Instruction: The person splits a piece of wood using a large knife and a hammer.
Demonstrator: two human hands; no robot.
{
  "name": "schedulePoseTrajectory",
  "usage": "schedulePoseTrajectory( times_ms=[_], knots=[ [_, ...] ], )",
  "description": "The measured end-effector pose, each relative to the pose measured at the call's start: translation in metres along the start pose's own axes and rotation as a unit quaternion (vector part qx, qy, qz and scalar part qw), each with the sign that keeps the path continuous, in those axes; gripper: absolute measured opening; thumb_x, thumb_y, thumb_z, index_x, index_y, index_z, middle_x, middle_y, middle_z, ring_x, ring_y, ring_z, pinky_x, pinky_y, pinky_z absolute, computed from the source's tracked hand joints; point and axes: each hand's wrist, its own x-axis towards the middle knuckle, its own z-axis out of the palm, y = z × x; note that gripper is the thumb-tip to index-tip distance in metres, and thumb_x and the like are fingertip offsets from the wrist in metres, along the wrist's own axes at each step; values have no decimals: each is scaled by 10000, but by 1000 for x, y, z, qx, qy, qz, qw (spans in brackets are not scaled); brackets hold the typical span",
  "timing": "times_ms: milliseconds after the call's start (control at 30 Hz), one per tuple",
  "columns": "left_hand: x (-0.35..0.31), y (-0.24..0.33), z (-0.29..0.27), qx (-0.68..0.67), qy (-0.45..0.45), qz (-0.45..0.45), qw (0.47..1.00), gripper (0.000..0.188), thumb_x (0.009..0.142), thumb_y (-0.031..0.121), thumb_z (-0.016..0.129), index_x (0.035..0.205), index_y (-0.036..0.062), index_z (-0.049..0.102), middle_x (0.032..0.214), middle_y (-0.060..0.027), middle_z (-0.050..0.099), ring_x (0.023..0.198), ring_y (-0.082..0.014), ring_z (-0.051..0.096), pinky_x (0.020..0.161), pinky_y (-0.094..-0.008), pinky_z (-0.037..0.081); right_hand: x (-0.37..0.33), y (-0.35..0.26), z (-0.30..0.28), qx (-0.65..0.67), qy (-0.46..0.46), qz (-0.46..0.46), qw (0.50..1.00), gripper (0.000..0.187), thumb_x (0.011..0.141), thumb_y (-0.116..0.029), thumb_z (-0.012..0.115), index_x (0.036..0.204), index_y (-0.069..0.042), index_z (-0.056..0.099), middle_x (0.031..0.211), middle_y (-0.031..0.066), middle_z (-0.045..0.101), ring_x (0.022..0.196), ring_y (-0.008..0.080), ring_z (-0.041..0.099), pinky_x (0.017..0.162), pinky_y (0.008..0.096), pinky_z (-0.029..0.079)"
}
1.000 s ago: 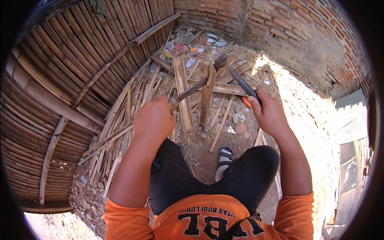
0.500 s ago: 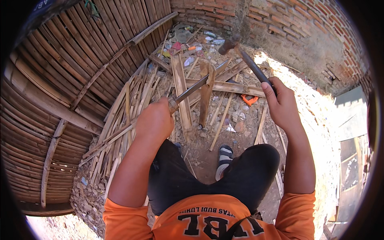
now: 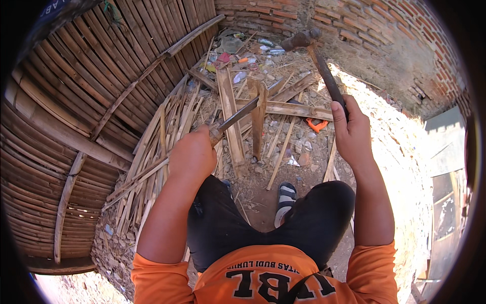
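My left hand (image 3: 192,153) is closed round the wooden handle of a machete (image 3: 237,117). Its blade points up and to the right and sits in the top of an upright piece of split wood or bamboo (image 3: 258,129); the tip shows beyond it. My right hand (image 3: 353,130) grips a hammer (image 3: 326,75) by its dark handle, thumb along the shaft. The hammer's rusty head is raised, beyond and right of the blade, touching nothing. Behind the upright piece lies a wooden beam (image 3: 298,109), and left of it leans a flat plank (image 3: 232,131).
An orange saw handle (image 3: 317,125) lies right of the upright piece. Thin split strips (image 3: 152,164) are heaped along the bamboo wall (image 3: 96,71) on the left. Litter (image 3: 232,45) lies before the brick wall (image 3: 364,38). My sandalled foot (image 3: 286,200) stands close by.
The hammer has swung up a little, its head further right and away from the blade. The upright piece has shifted slightly under the machete, and my left hand has moved slightly left.
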Motion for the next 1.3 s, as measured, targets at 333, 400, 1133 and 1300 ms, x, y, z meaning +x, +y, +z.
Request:
schedulePoseTrajectory(
  times_ms=[333, 400, 1133, 1300],
  knots=[
    [5, -5, -5, 27, 6, 8, 1000, 240, 847, 107, 686, 1062, 13, 633, 939, -238, 721, 921, -425, 709, 832, -516, 563, 8, 0, -13, 16, 30, 2, 999, 382, 1030, -381, 578, 1050, -4, 633, 740, 208, 655, 680, 399, 652, 640, 462, 487],
    [5, -3, -6, 26, 5, 14, 1000, 235, 848, 102, 679, 1062, 15, 635, 931, -238, 721, 916, -426, 709, 828, -519, 561, 11, 0, -7, 1, 12, -15, 1000, 373, 1033, -369, 574, 1065, 1, 621, 746, 217, 653, 697, 405, 653, 643, 467, 484],
    [3, -2, -1, 40, 11, 23, 999, 198, 848, 91, 660, 1040, 39, 653, 912, -223, 724, 892, -422, 714, 803, -519, 567, 3, 9, 11, 33, 4, 3, 999, 367, 1044, -379, 561, 994, -17, 595, 691, 212, 625, 651, 410, 636, 588, 479, 462],
    [5, 4, -1, 45, 10, 28, 999, 191, 846, 100, 671, 1025, 39, 655, 912, -224, 725, 890, -420, 715, 803, -518, 568, -20, 35, 40, 4, -53, -28, 998, 353, 1038, -361, 574, 1013, -9, 587, 703, 210, 631, 657, 419, 637, 607, 487, 468]
  ],
)
